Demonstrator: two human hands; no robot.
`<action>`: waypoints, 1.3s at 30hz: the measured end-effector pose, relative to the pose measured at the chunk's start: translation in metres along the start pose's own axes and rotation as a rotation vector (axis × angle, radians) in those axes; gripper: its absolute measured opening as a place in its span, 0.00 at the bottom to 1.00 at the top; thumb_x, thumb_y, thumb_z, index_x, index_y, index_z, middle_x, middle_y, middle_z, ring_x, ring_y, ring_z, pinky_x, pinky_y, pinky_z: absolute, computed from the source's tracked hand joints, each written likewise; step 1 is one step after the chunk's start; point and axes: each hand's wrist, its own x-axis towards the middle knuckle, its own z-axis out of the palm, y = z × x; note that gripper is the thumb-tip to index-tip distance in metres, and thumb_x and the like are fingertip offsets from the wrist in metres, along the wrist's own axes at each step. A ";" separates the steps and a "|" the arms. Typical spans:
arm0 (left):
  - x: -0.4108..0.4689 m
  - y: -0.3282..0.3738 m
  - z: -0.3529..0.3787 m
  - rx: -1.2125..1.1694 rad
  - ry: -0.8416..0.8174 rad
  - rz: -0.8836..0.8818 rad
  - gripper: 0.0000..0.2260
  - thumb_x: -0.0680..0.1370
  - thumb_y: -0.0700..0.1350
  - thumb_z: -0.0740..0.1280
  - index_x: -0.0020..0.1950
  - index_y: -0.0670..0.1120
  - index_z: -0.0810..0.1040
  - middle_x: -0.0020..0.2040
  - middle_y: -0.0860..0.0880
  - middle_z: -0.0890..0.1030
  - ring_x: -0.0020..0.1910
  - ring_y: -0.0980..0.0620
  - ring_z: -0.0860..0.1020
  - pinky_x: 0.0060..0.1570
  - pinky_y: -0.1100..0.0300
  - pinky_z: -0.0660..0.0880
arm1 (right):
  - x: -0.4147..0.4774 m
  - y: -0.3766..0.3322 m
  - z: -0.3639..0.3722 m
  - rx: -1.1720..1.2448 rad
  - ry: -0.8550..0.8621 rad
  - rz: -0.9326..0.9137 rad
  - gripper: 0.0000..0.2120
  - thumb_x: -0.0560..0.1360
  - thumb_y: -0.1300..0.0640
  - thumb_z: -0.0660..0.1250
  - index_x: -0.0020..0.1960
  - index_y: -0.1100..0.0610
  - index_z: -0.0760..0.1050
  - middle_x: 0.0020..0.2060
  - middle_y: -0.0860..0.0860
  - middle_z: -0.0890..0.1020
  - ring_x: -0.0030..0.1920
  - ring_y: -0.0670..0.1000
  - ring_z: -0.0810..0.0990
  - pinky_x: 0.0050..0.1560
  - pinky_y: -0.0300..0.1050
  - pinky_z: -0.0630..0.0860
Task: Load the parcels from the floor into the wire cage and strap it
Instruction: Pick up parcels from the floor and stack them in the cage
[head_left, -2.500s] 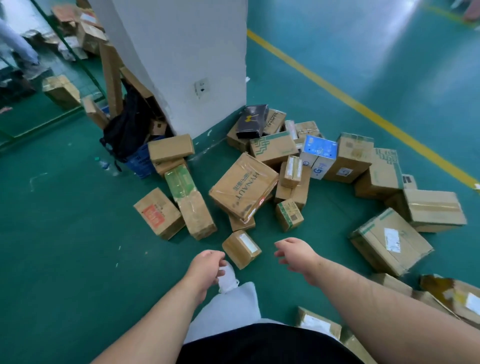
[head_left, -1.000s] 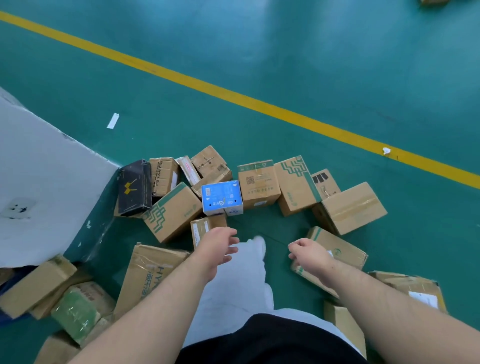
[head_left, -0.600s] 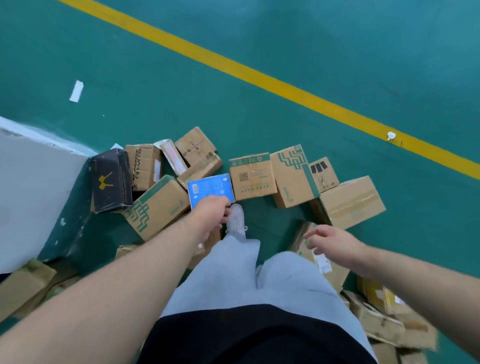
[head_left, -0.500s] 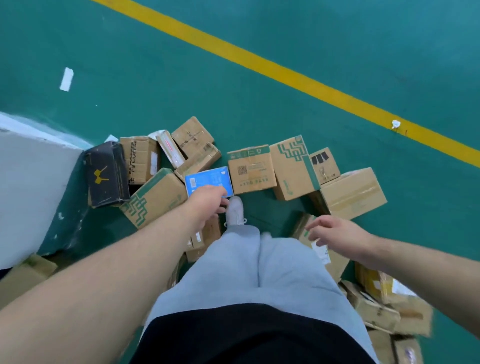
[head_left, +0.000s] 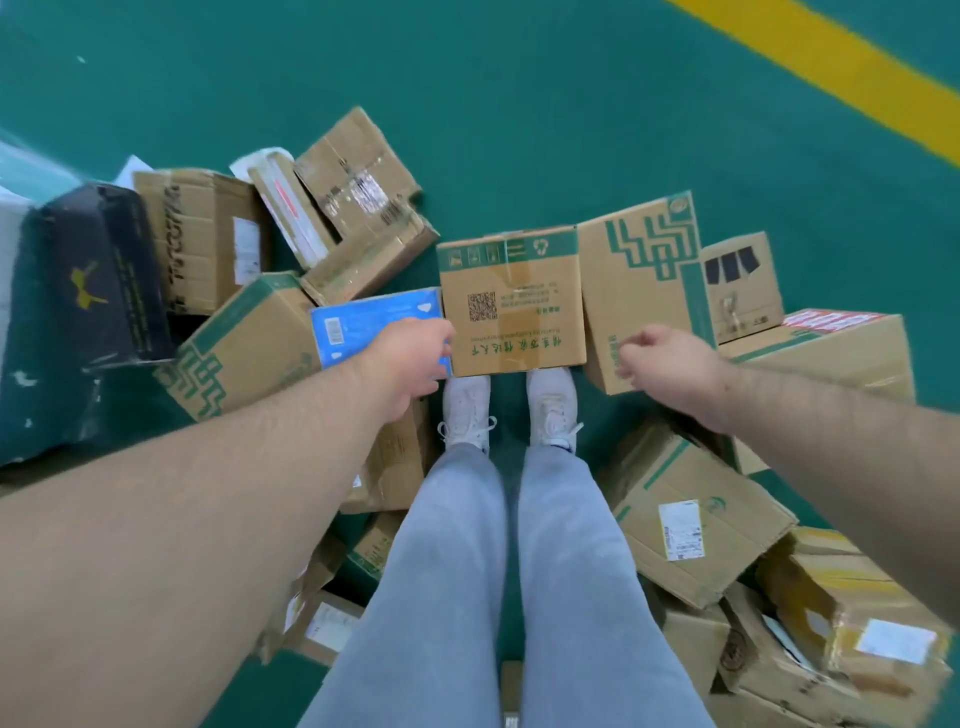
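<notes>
Head view: the person is standing with both shoes on the green floor, ringed by parcels lying loose on every side.

Left arm is hanging extended, down and forward, forearm nearly straight. The left hand is sitting back-upward on the near right corner of the blue box. It is gripping that corner, with the fingers curling over the edge beside the QR box; the fingertips are hidden.

Right arm is angling in from the right, wrist slightly bent. The right hand is hovering over the near edge of the patterned box, fingers loosely curled, holding nothing. I cannot tell whether it is touching the cardboard.

The blue box is lying just far of the left shoe. It is wedged between a green-printed carton on its left and the QR box on its right, touching both. The QR box is standing directly far of the toes, with the patterned box pressing against its right side.

A black parcel is lying at far left. A yellow line is crossing the floor at far right.
</notes>
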 end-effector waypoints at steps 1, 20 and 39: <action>0.019 0.001 0.008 0.006 0.015 -0.004 0.08 0.84 0.44 0.61 0.62 0.46 0.74 0.56 0.50 0.79 0.53 0.51 0.78 0.58 0.54 0.76 | 0.021 0.000 0.003 -0.007 0.008 0.007 0.16 0.82 0.54 0.60 0.68 0.54 0.74 0.57 0.53 0.81 0.59 0.56 0.78 0.59 0.49 0.73; 0.044 -0.038 0.030 -0.452 -0.013 0.102 0.22 0.63 0.36 0.61 0.56 0.51 0.70 0.59 0.44 0.81 0.52 0.47 0.78 0.43 0.54 0.71 | 0.047 0.000 0.002 0.262 -0.143 -0.060 0.24 0.71 0.52 0.68 0.67 0.49 0.73 0.66 0.47 0.77 0.65 0.52 0.73 0.67 0.53 0.66; -0.357 -0.237 -0.111 -1.116 0.306 0.492 0.18 0.74 0.37 0.59 0.62 0.49 0.75 0.53 0.50 0.81 0.53 0.47 0.77 0.50 0.53 0.72 | -0.350 -0.091 0.060 -0.102 -0.513 -0.621 0.29 0.72 0.38 0.63 0.73 0.33 0.67 0.69 0.40 0.76 0.67 0.49 0.74 0.68 0.50 0.65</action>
